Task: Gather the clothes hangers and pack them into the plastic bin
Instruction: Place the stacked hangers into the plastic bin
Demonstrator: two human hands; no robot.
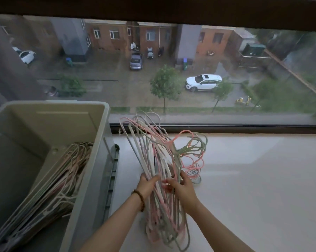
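While left hand [147,185] grips hanger bundle [160,213], right hand [180,190] clasps other side.

Two forearms bare all the way from wrist to the bottom edge of the view, left forearm [117,226] at lower centre, right forearm [219,228] at lower right, both slim and uncovered by any cloth. Around the left wrist, just below the left hand [146,184], a single-strand bracelet [139,198] of round, dark brown beads, wood-like in tone, sitting snug against the wrist. Right hand [182,188] and its wrist bare, fingers slender, nails too small and blurred to make out.
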